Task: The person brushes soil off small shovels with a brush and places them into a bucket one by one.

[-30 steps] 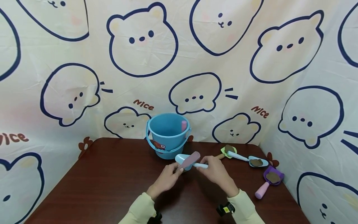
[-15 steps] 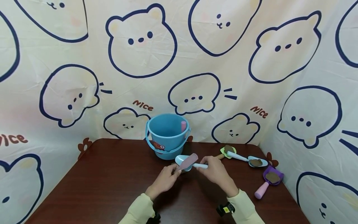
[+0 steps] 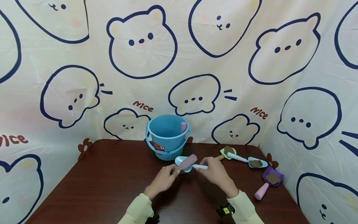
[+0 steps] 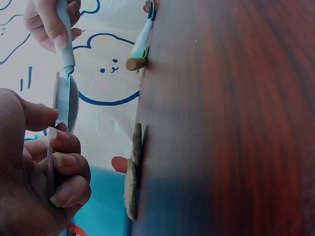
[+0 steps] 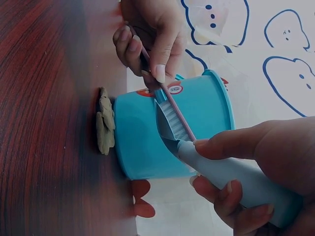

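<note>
My left hand (image 3: 161,179) grips a flat mauve stick with a rounded end (image 3: 188,161), its fingers curled round the lower part. The stick lies slantwise over the scoop of a light blue toy shovel (image 3: 179,159). With thumb and fingers, my right hand (image 3: 214,170) holds that shovel's pale blue handle (image 5: 236,182). In the right wrist view the stick runs edge-on along the scoop's open side, its end at my right thumb. Whatever is in the scoop is hidden. Under the scoop, a flattened grey-brown clay-like lump (image 5: 105,125) rests on the table.
A blue bucket (image 3: 167,141) stands behind my hands, a pink handle (image 3: 183,127) inside. To the right lie a green shovel (image 3: 223,151), another light blue shovel (image 3: 264,162) and a purple shovel (image 3: 280,177), each bearing brown clay-like stuff. Printed cloth (image 3: 195,130) backs the table.
The mauve stick has slid slightly left and toward me over the scoop, with my left hand shifting a little the same way. My right hand and the shovel stay nearly still.
</note>
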The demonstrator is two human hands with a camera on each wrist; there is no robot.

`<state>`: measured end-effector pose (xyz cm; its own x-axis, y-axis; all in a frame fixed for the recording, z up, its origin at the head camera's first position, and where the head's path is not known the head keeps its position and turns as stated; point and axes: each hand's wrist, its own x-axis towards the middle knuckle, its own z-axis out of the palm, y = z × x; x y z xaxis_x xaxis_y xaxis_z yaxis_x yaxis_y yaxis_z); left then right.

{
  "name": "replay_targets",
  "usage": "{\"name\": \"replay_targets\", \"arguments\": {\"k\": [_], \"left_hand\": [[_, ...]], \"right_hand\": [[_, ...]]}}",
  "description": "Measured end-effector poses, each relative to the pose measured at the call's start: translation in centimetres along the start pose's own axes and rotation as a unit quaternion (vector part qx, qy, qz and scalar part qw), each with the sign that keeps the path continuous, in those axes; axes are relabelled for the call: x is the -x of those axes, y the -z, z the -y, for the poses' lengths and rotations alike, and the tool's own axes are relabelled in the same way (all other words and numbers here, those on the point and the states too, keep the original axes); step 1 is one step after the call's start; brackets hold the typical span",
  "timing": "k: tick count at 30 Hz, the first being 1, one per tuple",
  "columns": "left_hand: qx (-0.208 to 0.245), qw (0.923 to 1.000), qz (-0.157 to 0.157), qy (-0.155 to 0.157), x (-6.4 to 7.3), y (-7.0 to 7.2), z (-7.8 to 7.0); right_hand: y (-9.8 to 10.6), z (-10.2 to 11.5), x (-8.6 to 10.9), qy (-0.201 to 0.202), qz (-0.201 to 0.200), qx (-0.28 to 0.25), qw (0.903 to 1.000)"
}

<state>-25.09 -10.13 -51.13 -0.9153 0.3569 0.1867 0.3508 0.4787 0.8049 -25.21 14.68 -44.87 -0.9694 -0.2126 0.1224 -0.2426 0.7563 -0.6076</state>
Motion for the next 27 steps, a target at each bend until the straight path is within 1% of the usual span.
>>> {"name": "replay_targets", "arguments": {"k": [5, 10, 15, 23, 27], "left_hand": [[0.001, 1.0000, -0.003, 0.003, 0.0, 0.1, 0.1], [-0.004, 0.9997, -0.021, 0.011, 0.0, 0.6, 0.4], [-0.021, 0.9989, -0.037, 0.021, -0.1, 1.0, 1.1], [-0.032, 0.9979, -0.054, 0.017, -0.2, 1.6, 1.8], [-0.024, 0.9978, -0.059, 0.018, -0.1, 2.0, 2.1]], "right_hand": [[0.1, 0.0, 0.0, 0.004, -0.001, -0.004, 1.0000], [0.0, -0.2, 0.0, 0.007, -0.003, -0.005, 1.0000], [0.1, -0.2, 0.1, 0.005, -0.005, -0.003, 1.0000], [0.3, -0.1, 0.2, 0.005, -0.008, 0.007, 0.9999], [0.5, -0.1, 0.2, 0.006, -0.007, 0.013, 0.9999]]}}
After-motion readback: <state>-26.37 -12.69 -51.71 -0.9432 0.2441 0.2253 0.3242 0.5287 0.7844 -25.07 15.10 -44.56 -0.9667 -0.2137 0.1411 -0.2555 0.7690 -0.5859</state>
